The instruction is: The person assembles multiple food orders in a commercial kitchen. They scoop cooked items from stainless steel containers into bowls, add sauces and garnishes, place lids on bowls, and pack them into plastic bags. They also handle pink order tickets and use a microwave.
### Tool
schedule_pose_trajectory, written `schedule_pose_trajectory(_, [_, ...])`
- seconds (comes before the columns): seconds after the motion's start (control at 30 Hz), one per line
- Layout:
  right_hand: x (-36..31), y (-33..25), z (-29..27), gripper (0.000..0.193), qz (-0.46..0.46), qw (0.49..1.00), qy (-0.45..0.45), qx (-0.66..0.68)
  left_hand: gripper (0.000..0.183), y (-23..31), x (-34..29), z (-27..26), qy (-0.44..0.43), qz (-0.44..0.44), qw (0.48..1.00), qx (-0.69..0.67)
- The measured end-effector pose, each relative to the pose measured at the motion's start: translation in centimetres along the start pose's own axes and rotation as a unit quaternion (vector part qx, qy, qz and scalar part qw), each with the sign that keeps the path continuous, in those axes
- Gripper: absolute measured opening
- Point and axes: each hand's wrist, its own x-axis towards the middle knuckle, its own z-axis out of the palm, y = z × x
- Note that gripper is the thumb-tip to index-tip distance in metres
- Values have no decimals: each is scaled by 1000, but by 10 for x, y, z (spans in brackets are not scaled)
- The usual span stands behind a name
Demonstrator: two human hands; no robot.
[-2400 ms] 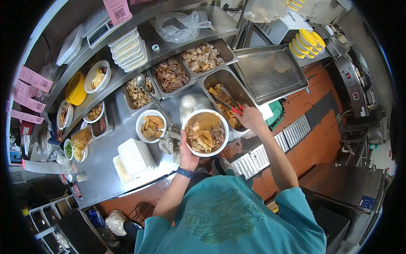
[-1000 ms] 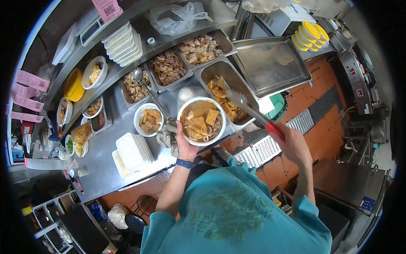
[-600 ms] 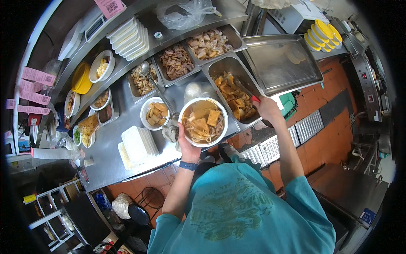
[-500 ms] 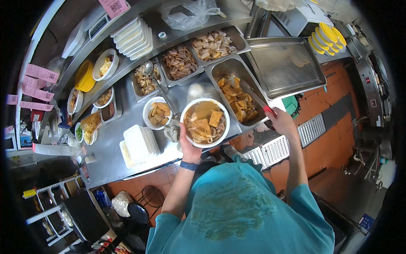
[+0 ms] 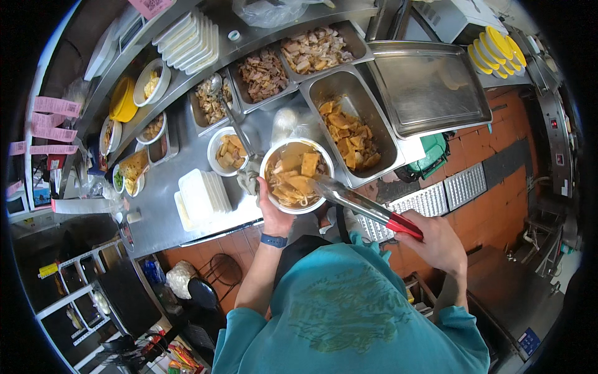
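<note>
I see my left hand just below the middle of the frame, gripping the near rim of a white bowl and holding it up over the steel counter. The bowl sits at the centre of the frame, filled with broth and pale tofu pieces. My right hand, at the lower right, is clenched around the red handles of a pair of metal tongs. The tongs run up and to the left, their tips resting at the bowl's right edge; I cannot tell whether they pinch anything.

Just to the right of the bowl, a deep steel pan holds yellow fried tofu pieces. Farther right lies a flat steel lid. Above the bowl, two more pans hold chopped meat, and a ladle rests near them. Left of the bowl stands a smaller white bowl with tofu, and a stack of white lids sits at the counter's near edge. A yellow container stands at the upper left, yellow plates at the upper right.
</note>
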Motion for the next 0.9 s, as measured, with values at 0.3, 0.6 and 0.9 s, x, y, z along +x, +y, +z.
schedule_pose_trajectory(0.3, [66,19,13,39,128,978,146,-79,66,15,-39,-19,44,36,998,-15])
schedule_pose_trajectory(0.6, [116,-30,134,18,-110,976,188,-12,70,64,-113,-87,49,78,994,-67])
schedule_pose_trajectory(0.9, [113,-182,353,16,-38,889,-83,448,62,158,-190,-196,37,112,987,-111])
